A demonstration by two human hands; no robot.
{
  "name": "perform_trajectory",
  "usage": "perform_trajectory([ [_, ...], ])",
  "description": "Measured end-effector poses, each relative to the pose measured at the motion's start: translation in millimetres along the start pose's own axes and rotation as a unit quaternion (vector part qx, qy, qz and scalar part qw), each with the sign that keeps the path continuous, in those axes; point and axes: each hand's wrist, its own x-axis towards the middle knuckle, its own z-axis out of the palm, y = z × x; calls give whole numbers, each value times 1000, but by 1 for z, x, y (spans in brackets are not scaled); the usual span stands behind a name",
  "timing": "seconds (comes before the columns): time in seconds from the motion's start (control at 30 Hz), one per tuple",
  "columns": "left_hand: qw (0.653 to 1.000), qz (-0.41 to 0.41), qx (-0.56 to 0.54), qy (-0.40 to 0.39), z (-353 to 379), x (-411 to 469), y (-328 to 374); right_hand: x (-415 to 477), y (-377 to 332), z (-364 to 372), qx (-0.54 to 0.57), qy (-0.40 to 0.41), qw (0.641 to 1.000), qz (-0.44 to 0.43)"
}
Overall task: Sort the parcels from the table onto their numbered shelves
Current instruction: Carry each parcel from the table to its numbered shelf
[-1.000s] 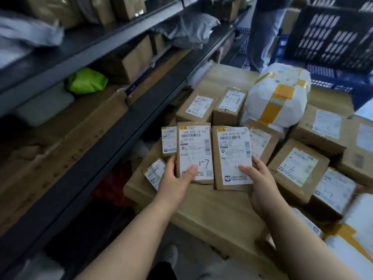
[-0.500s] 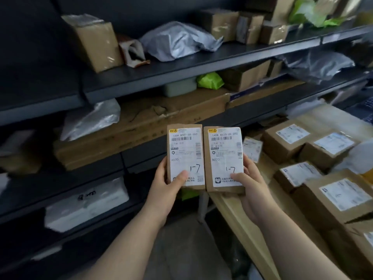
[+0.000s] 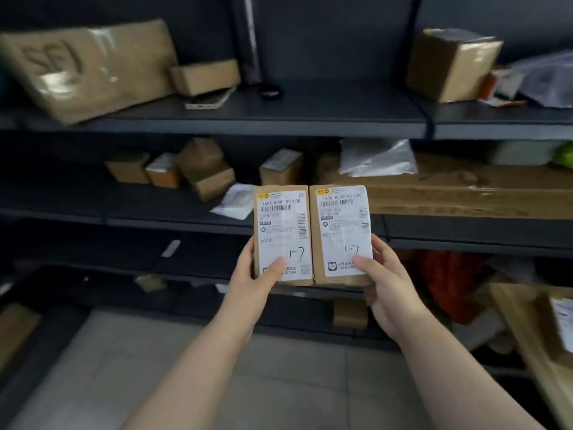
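Left hand (image 3: pixel 256 285) gripping A600 parcel (image 3: pixel 282 234), right hand (image 3: pixel 386 288) gripping A020 parcel (image 3: pixel 341 232), both marked 1-7, edges still touching, shelves (image 3: pixel 279 127) now squarely ahead, worktop (image 3: pixel 527 330) shifted to right edge.

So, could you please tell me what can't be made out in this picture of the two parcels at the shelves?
Shelf numbers: head view, none readable on the shelf edge; too dark and small.
Fine print on left parcel and right parcel: too small; only handwritten 1-7 reads.
Lower label corners: covered by left hand and right hand.
Table: cut off by the right edge.
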Motion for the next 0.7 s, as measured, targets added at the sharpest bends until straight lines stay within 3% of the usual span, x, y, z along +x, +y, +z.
perform_trajectory([
  [0.3,980,15,-19,200,-233,-87,-6,-25,92,227,-58,-193,977,64],
  [0.47,932,7,-66,356,-316,-129,-11,-39,122,336,-88,-314,940,97],
  [0.7,854,21,-61,515,-422,-152,-1,-39,165,489,-97,-466,869,136],
])
